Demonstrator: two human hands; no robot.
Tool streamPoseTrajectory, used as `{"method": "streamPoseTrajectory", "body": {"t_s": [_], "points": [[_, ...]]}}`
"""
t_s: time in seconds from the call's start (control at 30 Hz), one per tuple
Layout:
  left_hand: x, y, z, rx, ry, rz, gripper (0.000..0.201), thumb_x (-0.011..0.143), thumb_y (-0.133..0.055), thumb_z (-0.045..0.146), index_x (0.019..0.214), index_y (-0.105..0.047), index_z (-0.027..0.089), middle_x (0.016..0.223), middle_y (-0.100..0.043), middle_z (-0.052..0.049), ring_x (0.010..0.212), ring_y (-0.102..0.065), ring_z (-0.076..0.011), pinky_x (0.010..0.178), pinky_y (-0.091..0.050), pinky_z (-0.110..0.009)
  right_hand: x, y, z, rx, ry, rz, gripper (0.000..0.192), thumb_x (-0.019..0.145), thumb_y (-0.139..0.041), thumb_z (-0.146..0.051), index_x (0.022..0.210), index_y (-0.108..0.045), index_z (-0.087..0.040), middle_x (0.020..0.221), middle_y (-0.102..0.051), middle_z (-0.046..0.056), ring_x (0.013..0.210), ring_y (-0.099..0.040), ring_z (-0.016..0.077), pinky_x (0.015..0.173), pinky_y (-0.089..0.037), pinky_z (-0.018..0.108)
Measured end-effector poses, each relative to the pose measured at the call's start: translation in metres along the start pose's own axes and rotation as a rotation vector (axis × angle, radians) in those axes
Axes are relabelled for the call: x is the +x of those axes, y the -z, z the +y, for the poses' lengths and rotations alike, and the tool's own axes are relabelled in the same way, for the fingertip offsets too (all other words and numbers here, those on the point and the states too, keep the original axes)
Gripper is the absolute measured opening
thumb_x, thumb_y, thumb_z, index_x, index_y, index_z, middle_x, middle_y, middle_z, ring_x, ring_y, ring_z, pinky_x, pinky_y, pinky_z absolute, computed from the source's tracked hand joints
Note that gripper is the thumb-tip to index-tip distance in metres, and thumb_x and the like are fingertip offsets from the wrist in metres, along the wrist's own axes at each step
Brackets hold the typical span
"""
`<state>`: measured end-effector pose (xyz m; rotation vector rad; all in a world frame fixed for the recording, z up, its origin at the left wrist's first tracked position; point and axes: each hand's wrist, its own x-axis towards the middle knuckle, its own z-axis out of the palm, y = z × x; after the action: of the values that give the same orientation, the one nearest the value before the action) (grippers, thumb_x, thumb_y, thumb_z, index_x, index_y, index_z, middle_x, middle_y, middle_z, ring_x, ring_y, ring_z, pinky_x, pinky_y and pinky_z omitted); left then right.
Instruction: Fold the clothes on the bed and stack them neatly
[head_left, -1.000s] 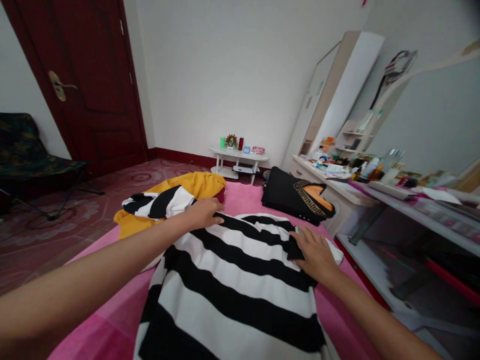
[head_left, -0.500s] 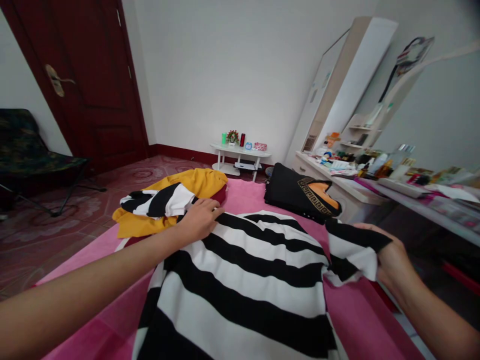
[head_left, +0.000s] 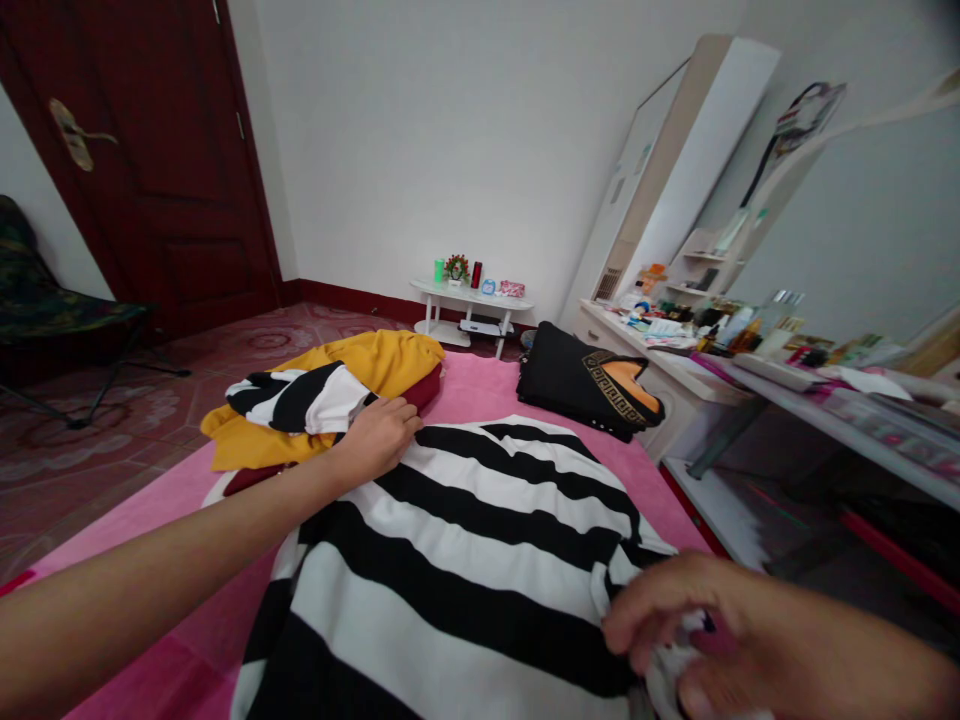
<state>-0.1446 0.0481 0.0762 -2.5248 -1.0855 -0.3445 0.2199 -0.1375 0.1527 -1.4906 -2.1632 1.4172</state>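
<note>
1. Striped shirt (head_left: 480,560): spread flat on the pink bed (head_left: 480,395), black and white bands running across it.
2. Left hand (head_left: 377,437): lies palm-down on the shirt's far left corner, fingers loosely curled; whether it pinches cloth cannot be told.
3. Right hand (head_left: 720,640): near the camera and blurred, at the shirt's right edge, fingers bent around a bunch of the fabric.
4. Clothes pile (head_left: 322,400): yellow, striped and dark red pieces, just beside the left hand.
5. Black garment (head_left: 585,385): folded at the bed's far right corner, next to the cluttered surface (head_left: 697,380).
</note>
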Motion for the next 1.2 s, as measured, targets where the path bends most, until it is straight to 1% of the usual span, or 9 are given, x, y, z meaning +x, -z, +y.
{"method": "streamPoseTrajectory", "body": {"t_s": [0.1,0.17,0.23,0.4,0.63,0.73,0.97,1.07,1.2], "points": [[-0.014,0.018,0.012,-0.017,-0.119,0.037,0.025,0.089,-0.039,0.015,0.097,-0.063,0.016,0.097,-0.058,-0.010,0.092,-0.051,-0.0238,0.082,-0.037,-0.039,0.053,0.027,0.007,-0.142,0.104,0.326,0.037,0.078,-0.059,-0.039,0.110,-0.065,-0.022,0.112,-0.065,0.008,0.103,-0.061,0.0228,0.091,-0.046,0.035],[-0.029,0.025,0.021,-0.060,-0.234,-0.012,0.022,0.087,-0.041,0.013,0.096,-0.062,0.016,0.101,-0.058,-0.010,0.096,-0.050,-0.0236,0.086,-0.037,-0.038,0.094,0.040,0.041,-0.326,0.099,0.672,0.045,0.073,-0.061,-0.038,0.113,-0.063,-0.019,0.119,-0.062,0.010,0.111,-0.056,0.0265,0.099,-0.041,0.039],[-0.045,0.026,0.031,-0.111,-0.327,-0.105,0.018,0.085,-0.046,0.013,0.093,-0.061,0.016,0.098,-0.059,-0.009,0.094,-0.052,-0.0230,0.086,-0.039,-0.037,0.132,0.044,0.081,-0.452,-0.018,0.845,0.056,0.071,-0.062,-0.040,0.121,-0.057,-0.015,0.126,-0.057,0.014,0.118,-0.051,0.0296,0.101,-0.039,0.040],[-0.061,0.020,0.047,-0.183,-0.217,-0.283,0.027,0.093,-0.037,0.022,0.082,-0.060,0.016,0.081,-0.061,-0.007,0.075,-0.058,-0.0198,0.069,-0.044,-0.031,0.182,0.021,0.136,-0.613,-0.302,0.973,0.064,0.081,-0.051,-0.050,0.131,-0.046,-0.010,0.130,-0.051,0.019,0.119,-0.048,0.0335,0.096,-0.039,0.045],[-0.015,-0.004,0.025,-0.219,0.423,-0.271,0.026,0.088,-0.045,0.026,0.104,-0.060,0.012,0.099,-0.064,-0.015,0.087,-0.064,-0.0275,0.072,-0.048,-0.036,0.177,0.014,0.142,-0.609,-0.410,1.182,0.060,0.087,-0.038,-0.053,0.125,-0.051,-0.009,0.116,-0.058,0.021,0.109,-0.052,0.0353,0.088,-0.041,0.045],[0.000,-0.019,0.015,-0.315,0.514,-0.345,0.036,0.076,-0.060,0.034,0.105,-0.062,0.014,0.099,-0.066,-0.017,0.094,-0.063,-0.0335,0.075,-0.048,-0.040,0.174,0.016,0.145,-0.584,-0.501,1.174,0.065,0.086,-0.035,-0.056,0.129,-0.047,-0.007,0.116,-0.058,0.023,0.106,-0.053,0.0379,0.084,-0.042,0.048],[0.007,-0.044,0.011,-0.524,0.488,-0.366,0.021,0.062,-0.070,0.029,0.080,-0.064,0.019,0.074,-0.067,-0.002,0.073,-0.065,-0.0186,0.058,-0.045,-0.023,0.173,0.014,0.140,-0.614,-0.390,1.120,0.055,0.084,-0.043,-0.047,0.129,-0.047,-0.015,0.120,-0.059,0.014,0.109,-0.055,0.0316,0.085,-0.043,0.042],[0.002,-0.046,0.015,-0.606,0.526,-0.320,0.018,0.072,-0.063,0.035,0.078,-0.059,0.018,0.065,-0.063,0.001,0.064,-0.063,-0.0153,0.052,-0.044,-0.021,0.172,0.012,0.135,-0.556,-0.321,1.140,0.051,0.084,-0.045,-0.045,0.127,-0.049,-0.019,0.118,-0.062,0.011,0.102,-0.060,0.0291,0.083,-0.045,0.040],[-0.001,-0.040,0.022,-1.069,0.753,-0.322,0.019,0.088,-0.046,0.036,0.080,-0.049,0.019,0.055,-0.057,0.004,0.052,-0.061,-0.0132,0.047,-0.047,-0.022,0.168,0.006,0.129,-0.398,-0.175,1.193,0.045,0.081,-0.050,-0.047,0.120,-0.056,-0.025,0.112,-0.066,0.005,0.098,-0.062,0.0262,0.082,-0.046,0.037]]}}
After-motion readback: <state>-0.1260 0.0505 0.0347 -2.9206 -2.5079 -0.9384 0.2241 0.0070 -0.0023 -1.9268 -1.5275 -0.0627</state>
